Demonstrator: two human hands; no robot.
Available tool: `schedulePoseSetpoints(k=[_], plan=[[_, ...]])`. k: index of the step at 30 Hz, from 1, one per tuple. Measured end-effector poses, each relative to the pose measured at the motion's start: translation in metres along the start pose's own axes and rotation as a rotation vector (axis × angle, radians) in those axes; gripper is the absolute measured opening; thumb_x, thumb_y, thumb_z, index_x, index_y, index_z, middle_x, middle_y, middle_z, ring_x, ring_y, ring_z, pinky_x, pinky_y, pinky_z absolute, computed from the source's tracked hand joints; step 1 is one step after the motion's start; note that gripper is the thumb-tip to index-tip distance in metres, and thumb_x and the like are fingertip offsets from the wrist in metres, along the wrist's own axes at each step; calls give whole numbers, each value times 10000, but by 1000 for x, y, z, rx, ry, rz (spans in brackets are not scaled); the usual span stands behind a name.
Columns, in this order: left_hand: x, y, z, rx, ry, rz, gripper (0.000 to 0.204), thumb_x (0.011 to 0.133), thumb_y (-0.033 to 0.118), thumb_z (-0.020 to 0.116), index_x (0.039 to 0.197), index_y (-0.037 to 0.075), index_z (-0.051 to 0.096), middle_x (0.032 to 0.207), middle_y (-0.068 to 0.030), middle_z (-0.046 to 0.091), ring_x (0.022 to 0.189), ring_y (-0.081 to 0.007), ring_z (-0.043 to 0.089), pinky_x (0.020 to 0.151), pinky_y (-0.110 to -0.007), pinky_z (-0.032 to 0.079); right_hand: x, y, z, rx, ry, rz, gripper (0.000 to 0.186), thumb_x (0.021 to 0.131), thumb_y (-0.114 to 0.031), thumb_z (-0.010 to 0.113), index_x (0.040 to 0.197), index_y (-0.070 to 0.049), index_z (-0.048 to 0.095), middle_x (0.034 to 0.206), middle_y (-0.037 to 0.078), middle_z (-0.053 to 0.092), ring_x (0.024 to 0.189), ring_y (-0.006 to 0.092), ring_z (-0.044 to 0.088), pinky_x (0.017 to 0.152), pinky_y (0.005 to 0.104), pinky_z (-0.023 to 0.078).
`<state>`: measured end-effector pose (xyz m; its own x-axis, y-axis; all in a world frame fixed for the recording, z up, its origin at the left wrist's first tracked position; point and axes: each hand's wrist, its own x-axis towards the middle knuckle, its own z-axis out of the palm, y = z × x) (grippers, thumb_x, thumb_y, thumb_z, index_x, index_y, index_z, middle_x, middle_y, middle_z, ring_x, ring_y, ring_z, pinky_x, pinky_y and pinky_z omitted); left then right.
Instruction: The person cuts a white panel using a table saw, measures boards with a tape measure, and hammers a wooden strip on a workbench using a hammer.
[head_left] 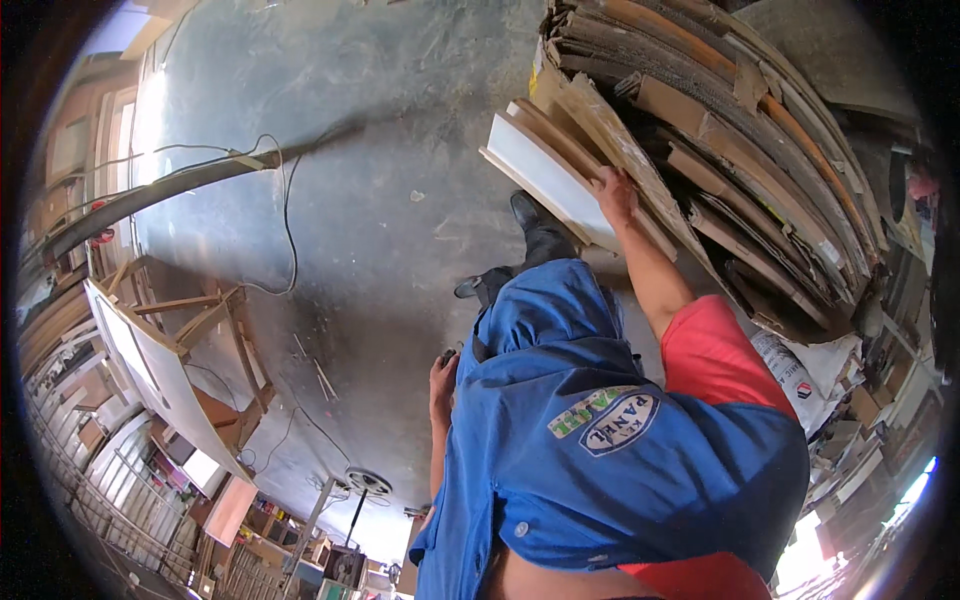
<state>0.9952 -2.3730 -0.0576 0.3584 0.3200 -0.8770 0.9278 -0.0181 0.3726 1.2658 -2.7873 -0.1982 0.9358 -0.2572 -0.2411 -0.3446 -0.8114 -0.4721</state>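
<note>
At the right, my right hand grips the top edge of a brown panel, its fingers curled over it. A white-faced panel with pale edges leans right beside it, partly under the same hand. Both lean against a tall stack of flattened cardboard sheets. Down by my left side, my left hand is closed around a small dark object, too small to name. My dark shoes stand just left of the panels' lower edge.
Grey concrete floor spreads ahead. A long dark beam with a loose cable crosses the left. Below it stands a wooden frame with a white board. A wheel-shaped stand and white sacks are nearer me.
</note>
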Motion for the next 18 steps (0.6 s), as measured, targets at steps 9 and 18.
schedulePoseSetpoints(k=[9,18], plan=[[12,-12,0,-130,-72,9,252,871,211,656,1016,9,616,868,-34,638,757,-110,575,668,-268,465,1,18,25,-258,-108,5,222,811,-32,538,1028,-65,565,1074,183,585,1031,387,583,817,512,498],[18,-37,5,-275,25,39,226,839,261,680,922,60,615,764,-14,594,662,-112,543,614,-275,444,-36,-61,-109,-282,-135,-218,255,797,-165,685,967,-59,527,1010,169,591,964,394,588,754,496,471]])
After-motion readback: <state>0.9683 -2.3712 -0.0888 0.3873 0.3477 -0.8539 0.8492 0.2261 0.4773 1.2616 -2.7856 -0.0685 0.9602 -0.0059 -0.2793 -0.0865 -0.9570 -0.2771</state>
